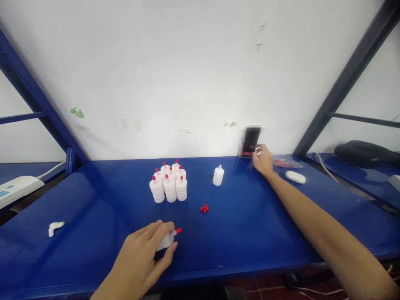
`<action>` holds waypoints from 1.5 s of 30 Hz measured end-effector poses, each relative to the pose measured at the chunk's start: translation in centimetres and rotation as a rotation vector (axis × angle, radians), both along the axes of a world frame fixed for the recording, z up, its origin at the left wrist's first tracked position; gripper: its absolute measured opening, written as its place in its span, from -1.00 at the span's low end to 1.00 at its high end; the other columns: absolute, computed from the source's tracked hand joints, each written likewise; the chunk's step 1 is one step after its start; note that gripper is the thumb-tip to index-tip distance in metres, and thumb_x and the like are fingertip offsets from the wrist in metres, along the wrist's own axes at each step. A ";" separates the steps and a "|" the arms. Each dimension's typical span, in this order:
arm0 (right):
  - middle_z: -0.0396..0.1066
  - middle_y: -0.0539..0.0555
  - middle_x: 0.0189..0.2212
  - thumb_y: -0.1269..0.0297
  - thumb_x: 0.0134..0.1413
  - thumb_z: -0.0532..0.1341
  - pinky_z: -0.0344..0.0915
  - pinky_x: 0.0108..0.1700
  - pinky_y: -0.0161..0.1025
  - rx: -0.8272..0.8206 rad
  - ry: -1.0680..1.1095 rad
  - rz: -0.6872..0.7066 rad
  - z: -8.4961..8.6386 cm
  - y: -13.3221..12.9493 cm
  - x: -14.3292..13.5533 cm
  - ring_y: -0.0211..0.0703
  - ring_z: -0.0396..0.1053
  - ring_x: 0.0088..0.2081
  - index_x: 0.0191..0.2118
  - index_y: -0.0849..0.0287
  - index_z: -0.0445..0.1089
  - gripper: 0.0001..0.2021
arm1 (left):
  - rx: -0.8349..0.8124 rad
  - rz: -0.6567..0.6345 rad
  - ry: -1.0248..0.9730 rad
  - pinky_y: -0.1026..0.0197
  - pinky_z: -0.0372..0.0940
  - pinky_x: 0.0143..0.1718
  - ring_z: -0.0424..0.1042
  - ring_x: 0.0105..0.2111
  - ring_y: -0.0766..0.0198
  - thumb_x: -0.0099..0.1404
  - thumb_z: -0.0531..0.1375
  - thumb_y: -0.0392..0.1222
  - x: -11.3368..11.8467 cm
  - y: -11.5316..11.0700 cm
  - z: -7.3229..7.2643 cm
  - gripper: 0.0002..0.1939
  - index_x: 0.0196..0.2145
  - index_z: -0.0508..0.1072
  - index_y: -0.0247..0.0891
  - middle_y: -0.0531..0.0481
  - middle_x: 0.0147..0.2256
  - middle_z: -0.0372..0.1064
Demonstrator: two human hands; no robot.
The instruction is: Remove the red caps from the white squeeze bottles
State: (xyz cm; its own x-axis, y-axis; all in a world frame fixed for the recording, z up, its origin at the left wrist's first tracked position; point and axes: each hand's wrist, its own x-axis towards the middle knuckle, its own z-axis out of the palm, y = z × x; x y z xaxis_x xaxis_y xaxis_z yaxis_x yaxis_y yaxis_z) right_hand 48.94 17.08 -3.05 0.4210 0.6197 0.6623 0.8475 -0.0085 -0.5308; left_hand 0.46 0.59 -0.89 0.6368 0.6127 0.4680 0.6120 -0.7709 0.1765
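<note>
My left hand [145,254] is closed around a small white squeeze bottle [166,241] near the front edge. That bottle is tilted, its red-capped nozzle pointing right. Far to the right, my right hand [263,159] has its fingers partly bent and apart at the lower right edge of a dark, partly blurred phone-like object [250,139] leaning on the wall. A cluster of several white bottles with red caps [170,189] stands upright left of centre. One white bottle without a cap [218,176] stands alone near the middle. Several loose red caps [204,208] lie in front of it.
A clear plastic bag of red pieces [286,161] and a white oval object [295,177] lie at the right of the blue table [243,237]. A bent white piece [55,228] is at the left. Metal posts and a white wall bound the table.
</note>
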 end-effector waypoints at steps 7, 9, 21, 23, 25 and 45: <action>0.49 0.13 -0.33 0.27 0.16 0.06 0.19 -0.30 -0.23 0.049 -0.277 0.207 2.0 -2.1 -6.6 -0.13 0.36 -0.38 -0.24 0.17 0.39 -0.81 | -0.004 -0.002 -0.018 0.28 0.28 -0.41 0.47 -0.42 0.26 0.46 0.04 -0.12 0.0 0.1 0.0 -0.85 -0.06 0.30 -0.14 0.07 -0.34 0.44; 0.45 0.08 -0.43 0.22 0.18 0.06 0.18 -0.33 -0.24 0.081 -0.342 0.292 2.9 -3.7 -9.2 -0.18 0.32 -0.45 -0.32 0.16 0.38 -0.80 | -0.029 -0.007 -0.027 0.29 0.27 -0.41 0.46 -0.42 0.27 0.47 0.04 -0.12 -0.1 0.2 0.0 -0.84 -0.04 0.30 -0.14 0.07 -0.34 0.43; 0.27 -0.08 -0.59 0.07 0.33 0.10 -0.02 -0.52 -0.25 0.298 -0.822 0.988 3.5 -15.2 -26.2 -0.32 0.18 -0.59 -0.43 0.17 0.30 -0.65 | -0.096 -0.134 0.009 0.30 0.20 -0.44 0.38 -0.46 0.30 0.47 0.07 -0.10 0.1 0.3 -0.2 -0.87 -0.15 0.34 -0.17 0.09 -0.41 0.35; 0.28 -0.07 -0.57 0.01 0.34 0.07 -0.02 -0.53 -0.25 0.270 -0.810 0.961 3.5 -15.1 -26.0 -0.32 0.17 -0.59 -0.43 0.17 0.30 -0.61 | -0.088 -0.145 0.027 0.30 0.20 -0.43 0.38 -0.45 0.30 0.46 0.08 -0.10 0.1 0.3 -0.2 -0.87 -0.14 0.34 -0.17 0.08 -0.40 0.36; 0.28 -0.07 -0.57 0.05 0.37 0.06 -0.02 -0.52 -0.26 0.255 -0.834 0.980 3.5 -15.0 -25.8 -0.32 0.15 -0.59 -0.46 0.16 0.28 -0.61 | -0.080 -0.142 0.044 0.29 0.20 -0.43 0.37 -0.45 0.29 0.46 0.08 -0.12 0.2 0.1 0.0 -0.88 -0.15 0.34 -0.18 0.08 -0.40 0.35; 0.33 -0.04 -0.54 0.31 0.33 0.01 -0.03 -0.48 -0.25 -0.629 -0.710 0.954 5.5 -12.3 -18.3 -0.22 0.20 -0.56 -0.28 0.10 0.20 -0.89 | -0.078 -0.075 0.003 0.28 0.19 -0.39 0.36 -0.43 0.30 0.46 0.05 -0.20 0.3 0.0 0.2 -0.84 -0.04 0.33 -0.17 0.07 -0.35 0.35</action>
State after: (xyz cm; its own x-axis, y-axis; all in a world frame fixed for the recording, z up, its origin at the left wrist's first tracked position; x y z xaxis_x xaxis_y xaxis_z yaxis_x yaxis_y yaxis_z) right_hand 30.62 4.80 2.44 -0.6554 0.7535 0.0528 0.7470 0.6569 -0.1022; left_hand 0.79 0.58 -0.67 0.6839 0.5977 0.4185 0.5533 -0.7987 0.2364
